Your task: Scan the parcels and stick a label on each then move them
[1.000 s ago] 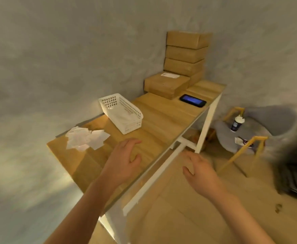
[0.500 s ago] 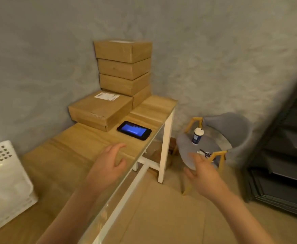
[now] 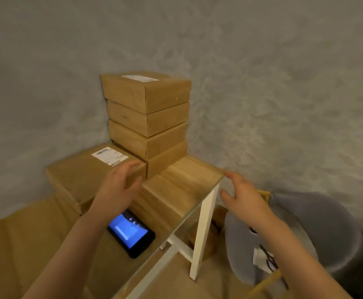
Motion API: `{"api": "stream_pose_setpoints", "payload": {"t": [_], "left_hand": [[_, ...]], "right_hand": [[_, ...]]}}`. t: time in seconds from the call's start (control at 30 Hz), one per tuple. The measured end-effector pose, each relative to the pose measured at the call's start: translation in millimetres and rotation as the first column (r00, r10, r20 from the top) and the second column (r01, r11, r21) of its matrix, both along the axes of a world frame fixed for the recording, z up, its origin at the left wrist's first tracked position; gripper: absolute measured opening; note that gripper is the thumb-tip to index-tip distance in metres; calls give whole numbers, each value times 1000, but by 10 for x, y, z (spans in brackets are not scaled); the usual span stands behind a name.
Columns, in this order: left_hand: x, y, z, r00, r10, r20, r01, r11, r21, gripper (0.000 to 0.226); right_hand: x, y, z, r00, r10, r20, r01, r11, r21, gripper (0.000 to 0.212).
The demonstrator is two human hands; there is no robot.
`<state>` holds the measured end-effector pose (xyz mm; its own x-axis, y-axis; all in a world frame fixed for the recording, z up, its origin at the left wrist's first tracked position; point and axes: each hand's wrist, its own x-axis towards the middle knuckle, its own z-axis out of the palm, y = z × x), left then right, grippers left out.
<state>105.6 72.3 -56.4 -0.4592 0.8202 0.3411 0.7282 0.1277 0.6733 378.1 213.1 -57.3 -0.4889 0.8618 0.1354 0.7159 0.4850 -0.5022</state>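
A stack of several brown cardboard parcels (image 3: 146,117) stands against the grey wall at the table's far right end; the top one carries a white label (image 3: 140,78). A flat, wider parcel (image 3: 85,180) with a white label (image 3: 109,156) lies to its left. My left hand (image 3: 118,186) hovers open at this flat parcel's near right corner, fingertips close to its edge. My right hand (image 3: 241,195) is open in the air just past the table's right corner. A black handheld scanner (image 3: 131,233) with a lit blue screen lies on the table under my left forearm.
The wooden table (image 3: 182,186) has a glass top and white legs (image 3: 202,234). A grey chair (image 3: 305,229) with yellow wooden arms stands to the right, with small items on its seat. The grey wall runs right behind the parcels.
The view swung right and closer to the parcels; the white basket and loose papers left the frame. Both hands rose and reached forward toward the stack.
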Motion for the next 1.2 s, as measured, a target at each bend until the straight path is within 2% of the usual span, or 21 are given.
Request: {"api": "stream_pose_setpoints", "payload": {"t": [0.17, 0.27, 0.43, 0.6, 0.73, 0.9, 1.0, 1.07, 1.13, 1.2], "left_hand": [[-373, 727, 230, 994, 103, 28, -105, 990, 95, 48], [-591, 1110, 379, 986, 114, 120, -133, 977, 168, 51], [-896, 1384, 287, 953, 227, 198, -254, 959, 125, 49], [-1097, 1076, -202, 916, 401, 24, -399, 915, -57, 44], [-1114, 651, -586, 825, 564, -37, -555, 797, -239, 48], [-984, 230, -772, 647, 741, -179, -761, 613, -215, 52], [-906, 79, -785, 555, 822, -127, -825, 524, -214, 55], [-879, -21, -759, 510, 856, -79, -851, 489, -194, 57], [-885, -139, -746, 494, 869, -13, -850, 480, -218, 58], [-907, -272, -772, 503, 860, 86, -823, 507, -254, 61]], "right_hand": [[-590, 885, 260, 993, 87, -80, -80, 994, 80, 57], [-1003, 1287, 432, 979, 129, -160, -111, 987, 118, 54], [-1734, 1603, 367, 930, 255, -266, -257, 966, 28, 44], [-2255, 1498, -128, 877, 447, -176, -467, 879, -95, 42], [-2380, 1300, -527, 824, 546, -152, -566, 809, -161, 45], [-2369, 1152, -758, 789, 585, -187, -609, 785, -113, 53], [-2340, 1057, -849, 759, 614, -216, -643, 758, -109, 57], [-2342, 986, -906, 742, 636, -213, -669, 723, -172, 61], [-2359, 899, -936, 729, 641, -240, -685, 674, -279, 62], [-2390, 811, -947, 724, 632, -276, -690, 650, -320, 61]]}}
